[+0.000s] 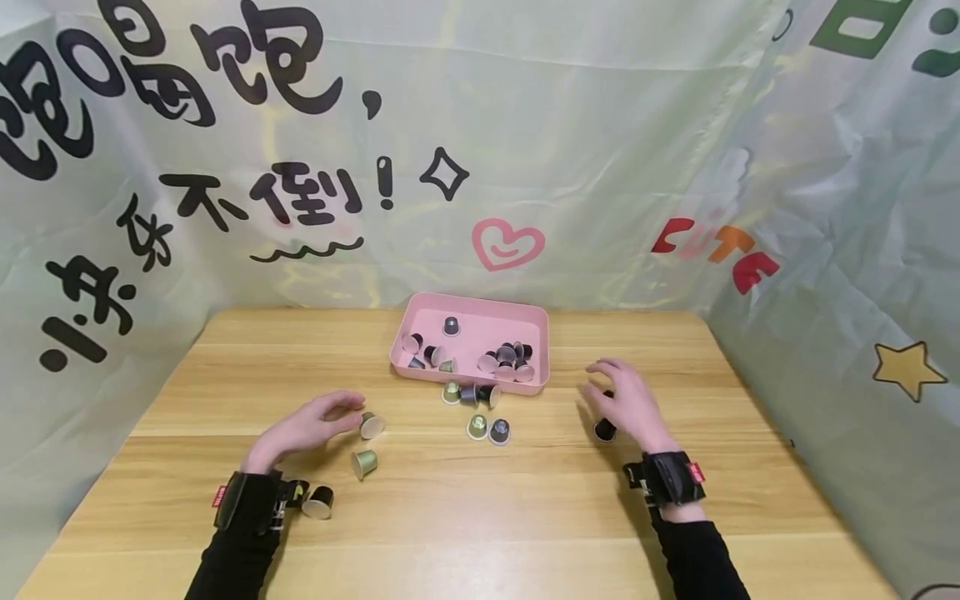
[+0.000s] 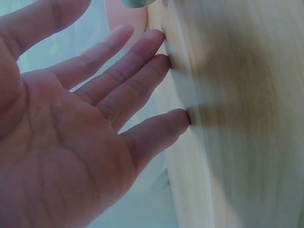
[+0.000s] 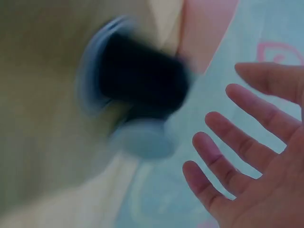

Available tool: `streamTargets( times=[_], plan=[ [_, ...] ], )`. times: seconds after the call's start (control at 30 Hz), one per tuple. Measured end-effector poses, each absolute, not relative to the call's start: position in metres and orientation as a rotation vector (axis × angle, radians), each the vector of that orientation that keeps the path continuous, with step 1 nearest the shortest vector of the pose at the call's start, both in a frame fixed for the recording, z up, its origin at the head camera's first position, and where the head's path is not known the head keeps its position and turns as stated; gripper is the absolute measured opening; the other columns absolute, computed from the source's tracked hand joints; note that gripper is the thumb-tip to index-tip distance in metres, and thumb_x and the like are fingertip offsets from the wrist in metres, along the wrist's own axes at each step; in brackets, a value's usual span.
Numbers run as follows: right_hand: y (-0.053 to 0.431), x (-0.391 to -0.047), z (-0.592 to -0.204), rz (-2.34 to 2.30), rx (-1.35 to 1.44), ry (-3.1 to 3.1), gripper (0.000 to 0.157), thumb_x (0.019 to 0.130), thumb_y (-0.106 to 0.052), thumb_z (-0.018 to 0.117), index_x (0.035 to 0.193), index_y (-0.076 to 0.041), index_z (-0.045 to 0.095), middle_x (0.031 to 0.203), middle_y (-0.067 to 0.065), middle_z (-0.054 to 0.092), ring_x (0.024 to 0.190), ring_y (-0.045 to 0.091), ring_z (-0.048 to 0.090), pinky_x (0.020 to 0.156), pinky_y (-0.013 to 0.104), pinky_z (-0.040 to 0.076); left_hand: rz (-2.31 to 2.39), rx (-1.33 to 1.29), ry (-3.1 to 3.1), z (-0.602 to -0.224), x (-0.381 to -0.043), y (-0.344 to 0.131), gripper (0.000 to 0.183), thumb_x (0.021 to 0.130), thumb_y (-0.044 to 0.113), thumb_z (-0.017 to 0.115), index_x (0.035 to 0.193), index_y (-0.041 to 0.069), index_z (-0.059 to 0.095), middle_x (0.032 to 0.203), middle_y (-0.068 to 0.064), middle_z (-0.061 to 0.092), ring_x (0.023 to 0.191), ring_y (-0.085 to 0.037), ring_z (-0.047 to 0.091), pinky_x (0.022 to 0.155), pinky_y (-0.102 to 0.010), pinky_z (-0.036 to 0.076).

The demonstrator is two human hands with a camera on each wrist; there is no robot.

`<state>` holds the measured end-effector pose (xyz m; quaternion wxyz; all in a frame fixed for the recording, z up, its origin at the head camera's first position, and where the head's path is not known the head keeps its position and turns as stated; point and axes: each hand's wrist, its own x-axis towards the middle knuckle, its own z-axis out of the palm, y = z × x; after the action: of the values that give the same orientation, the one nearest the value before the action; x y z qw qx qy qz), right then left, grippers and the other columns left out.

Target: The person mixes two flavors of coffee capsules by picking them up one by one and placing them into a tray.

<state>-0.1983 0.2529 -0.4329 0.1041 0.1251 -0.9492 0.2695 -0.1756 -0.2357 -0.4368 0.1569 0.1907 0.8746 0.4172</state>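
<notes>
Pale green cloth (image 1: 600, 125) surrounds the far edge and sides of a wooden tabletop (image 1: 465, 525), printed above and left of the pink tray (image 1: 498, 322) with big dark Chinese characters (image 1: 294, 93), of which 饱喝饱 and 快乐不倒! can be read; coloured letters (image 1: 716, 243) spelling CUTE show beyond the tray to its right, and a pink heart (image 1: 508, 250) just above it. That tray, near the back of the tabletop, holds small coffee pods, mostly dark with pale lids: a loose group toward its left side, including a dark pod (image 1: 451, 326) standing lid-down, and a tight cluster (image 1: 506, 353) toward its right. Just in front of the tray sit a green pod (image 1: 451, 392), a purplish pod (image 1: 468, 394) and a black pod (image 1: 489, 395), with another green one and a dark one a little nearer. Left of the tray, the left hand (image 1: 318, 421) has its fingers loosely extended and apart beside a tipped pod (image 1: 372, 427); whether they touch is unclear. Nearer still lie a green and a black pod. Right of the tray, the right hand (image 1: 628, 402) spreads its fingers over black pods (image 1: 605, 429). Both wrist straps (image 1: 251, 502) carry red tags (image 1: 697, 472), their lettering too small to read.
</notes>
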Motion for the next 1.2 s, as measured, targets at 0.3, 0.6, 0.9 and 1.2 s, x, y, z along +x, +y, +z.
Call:
streamTargets(
  times=[0.3, 0.6, 0.9, 1.2],
  plan=[
    [0.277, -0.178, -0.446, 0.789, 0.289, -2.895, 0.051, 0.095, -0.028, 0.068, 0.135, 0.001, 0.059, 0.134, 0.028, 0.056, 0.125, 0.051, 0.05, 0.106, 0.068, 0.039, 1.175, 0.544, 2.509, -0.438, -0.176, -0.236, 0.052, 0.103, 0.023, 0.056, 0.141, -0.011, 0.046, 0.144, -0.034, 0.05, 0.137, -0.052, 0.044, 0.116, -0.063, 0.036],
    [0.278, -0.181, -0.446, 0.79, 0.291, -2.92, 0.045, 0.096, -0.021, 0.067, 0.133, 0.003, 0.059, 0.131, 0.029, 0.058, 0.113, 0.045, 0.058, 0.097, 0.062, 0.047, 1.161, 0.539, 2.522, -0.437, -0.175, -0.235, 0.052, 0.103, 0.023, 0.057, 0.14, -0.011, 0.047, 0.143, -0.033, 0.051, 0.137, -0.051, 0.045, 0.115, -0.063, 0.036],
    [0.277, -0.195, -0.45, 0.768, 0.309, -2.984, 0.042, 0.095, -0.02, 0.066, 0.13, 0.004, 0.061, 0.123, 0.029, 0.062, 0.108, 0.044, 0.065, 0.093, 0.058, 0.052, 1.164, 0.545, 2.523, -0.438, -0.175, -0.235, 0.051, 0.103, 0.023, 0.056, 0.14, -0.011, 0.047, 0.143, -0.033, 0.051, 0.137, -0.051, 0.044, 0.116, -0.063, 0.036],
    [0.275, -0.199, -0.449, 0.823, 0.301, -3.041, 0.038, 0.096, -0.017, 0.064, 0.128, 0.003, 0.062, 0.125, 0.029, 0.06, 0.107, 0.042, 0.067, 0.092, 0.056, 0.054, 1.187, 0.539, 2.504, -0.438, -0.176, -0.236, 0.051, 0.103, 0.022, 0.056, 0.14, -0.012, 0.046, 0.143, -0.034, 0.05, 0.137, -0.052, 0.044, 0.116, -0.063, 0.035]
  ],
)
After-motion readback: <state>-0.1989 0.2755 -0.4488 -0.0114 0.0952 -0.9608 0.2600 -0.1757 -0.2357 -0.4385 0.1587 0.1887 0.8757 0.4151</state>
